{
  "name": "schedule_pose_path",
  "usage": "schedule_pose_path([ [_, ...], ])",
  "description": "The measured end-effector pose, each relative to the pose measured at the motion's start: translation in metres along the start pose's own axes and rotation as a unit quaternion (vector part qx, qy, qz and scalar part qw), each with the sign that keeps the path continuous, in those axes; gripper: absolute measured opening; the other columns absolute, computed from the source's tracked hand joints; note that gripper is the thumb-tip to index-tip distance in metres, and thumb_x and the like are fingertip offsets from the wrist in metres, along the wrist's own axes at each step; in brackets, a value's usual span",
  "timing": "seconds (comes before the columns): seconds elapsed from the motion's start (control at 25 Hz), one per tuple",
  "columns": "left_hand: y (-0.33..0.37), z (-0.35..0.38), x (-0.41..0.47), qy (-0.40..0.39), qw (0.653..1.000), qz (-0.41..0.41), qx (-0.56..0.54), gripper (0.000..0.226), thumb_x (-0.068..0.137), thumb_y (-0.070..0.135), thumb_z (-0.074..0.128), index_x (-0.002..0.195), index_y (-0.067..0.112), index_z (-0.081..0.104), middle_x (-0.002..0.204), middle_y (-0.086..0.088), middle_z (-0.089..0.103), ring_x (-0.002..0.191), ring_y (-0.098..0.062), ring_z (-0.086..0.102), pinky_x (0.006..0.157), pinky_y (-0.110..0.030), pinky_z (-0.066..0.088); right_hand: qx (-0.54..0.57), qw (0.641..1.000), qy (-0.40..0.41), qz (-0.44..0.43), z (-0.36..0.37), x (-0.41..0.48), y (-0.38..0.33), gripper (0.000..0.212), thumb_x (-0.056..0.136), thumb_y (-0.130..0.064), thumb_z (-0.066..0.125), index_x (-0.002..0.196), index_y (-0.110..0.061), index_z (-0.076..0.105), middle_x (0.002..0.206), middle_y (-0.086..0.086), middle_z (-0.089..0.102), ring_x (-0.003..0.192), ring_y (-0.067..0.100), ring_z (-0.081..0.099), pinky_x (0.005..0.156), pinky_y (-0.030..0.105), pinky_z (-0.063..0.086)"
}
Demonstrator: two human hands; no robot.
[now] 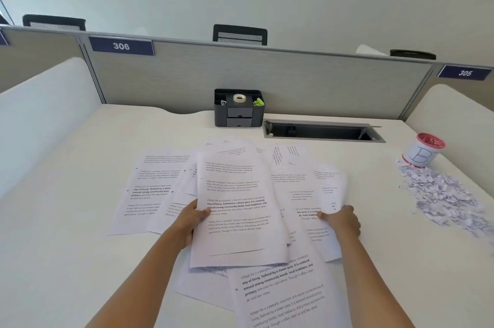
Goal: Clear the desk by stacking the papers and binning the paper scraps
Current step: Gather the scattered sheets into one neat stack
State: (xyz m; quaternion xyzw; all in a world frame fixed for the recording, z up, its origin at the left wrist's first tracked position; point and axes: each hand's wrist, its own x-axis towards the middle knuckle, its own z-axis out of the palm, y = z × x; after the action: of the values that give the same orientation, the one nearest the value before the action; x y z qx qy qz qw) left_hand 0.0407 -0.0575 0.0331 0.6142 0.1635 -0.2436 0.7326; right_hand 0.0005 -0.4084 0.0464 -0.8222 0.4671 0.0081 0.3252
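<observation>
White cubicle surface (80,234) is buried in printed papers (149,194), fanned out loose around the middle. On top, the left hand (191,216) has its fingers wrapped round the 9 o'clock edge of a sheaf, and the right hand (343,220) fingers pinch a curled sheet at 3 o'clock. Further out at 2 o'clock there's a heap of paper scraps (441,196) touching a red cup (423,149) marked B, and a black organizer (238,113) sits at 12

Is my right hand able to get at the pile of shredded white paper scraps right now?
Probably yes: only bare white desk lies between the right hand and the pile of shredded white paper scraps. Its fingers are pinching a printed white sheet, though, so that should go down first.
</observation>
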Motion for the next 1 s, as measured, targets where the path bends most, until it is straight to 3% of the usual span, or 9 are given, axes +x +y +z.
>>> schedule_pose_path([
  [0.12, -0.002, 0.004, 0.002, 0.026, 0.999, 0.012, 0.030, 0.028, 0.092, 0.004, 0.053, 0.119, 0.009, 0.058, 0.106, -0.012, 0.071, 0.092, -0.032, 0.069, 0.072, -0.041, 0.057, 0.074, 0.997, 0.021, -0.028, -0.004, -0.006, -0.003, 0.055, 0.076, -0.015, 0.076, 0.123, -0.007, 0.049, 0.122, 0.017, 0.060, 0.108, 0.036, 0.058, 0.081, 0.038, 0.046],
  [0.24, -0.004, 0.009, 0.001, 0.056, 0.997, 0.037, 0.049, 0.025, 0.091, 0.005, 0.055, 0.115, 0.007, 0.058, 0.105, -0.012, 0.070, 0.088, -0.029, 0.068, 0.065, -0.034, 0.055, 0.087, 0.990, 0.083, -0.071, -0.015, -0.020, -0.012, 0.045, 0.078, -0.008, 0.073, 0.120, -0.008, 0.055, 0.117, 0.018, 0.063, 0.103, 0.037, 0.060, 0.077, 0.038, 0.045],
  [0.48, -0.006, 0.011, 0.002, 0.072, 0.995, 0.052, 0.049, 0.027, 0.089, 0.004, 0.056, 0.116, 0.007, 0.058, 0.107, -0.012, 0.069, 0.089, -0.028, 0.067, 0.066, -0.031, 0.053, 0.028, 0.953, 0.201, -0.227, -0.067, -0.038, -0.052, 0.032, 0.089, -0.014, 0.063, 0.119, -0.008, 0.058, 0.105, 0.022, 0.067, 0.091, 0.039, 0.063, 0.074, 0.040, 0.051],
  [0.68, -0.005, 0.011, 0.000, 0.069, 0.995, 0.058, 0.052, 0.028, 0.092, 0.012, 0.055, 0.119, 0.008, 0.057, 0.112, -0.012, 0.068, 0.093, -0.028, 0.067, 0.071, -0.034, 0.054, 0.072, 0.884, 0.301, -0.349, -0.121, -0.071, -0.091, 0.023, 0.095, -0.019, 0.054, 0.112, -0.008, 0.064, 0.091, 0.024, 0.067, 0.079, 0.040, 0.060, 0.062, 0.030, 0.036],
  [0.84, -0.001, 0.011, 0.002, 0.080, 0.992, 0.045, 0.090, 0.042, 0.096, 0.048, 0.043, 0.117, 0.016, 0.057, 0.115, -0.005, 0.064, 0.105, -0.026, 0.061, 0.096, -0.044, 0.047, 0.161, 0.894, 0.226, -0.352, -0.118, -0.075, -0.107, 0.024, 0.095, -0.021, 0.053, 0.106, -0.003, 0.064, 0.096, 0.020, 0.068, 0.084, 0.034, 0.056, 0.063, 0.026, 0.027],
  [1.0, 0.002, 0.011, -0.001, 0.064, 0.997, 0.016, 0.040, 0.058, 0.097, 0.058, 0.023, 0.113, 0.018, 0.062, 0.109, -0.007, 0.067, 0.098, -0.025, 0.063, 0.093, -0.041, 0.047, 0.154, 0.941, 0.038, -0.299, -0.043, -0.058, -0.090, 0.026, 0.096, -0.018, 0.050, 0.116, -0.005, 0.060, 0.112, 0.017, 0.065, 0.102, 0.030, 0.060, 0.076, 0.026, 0.036],
])
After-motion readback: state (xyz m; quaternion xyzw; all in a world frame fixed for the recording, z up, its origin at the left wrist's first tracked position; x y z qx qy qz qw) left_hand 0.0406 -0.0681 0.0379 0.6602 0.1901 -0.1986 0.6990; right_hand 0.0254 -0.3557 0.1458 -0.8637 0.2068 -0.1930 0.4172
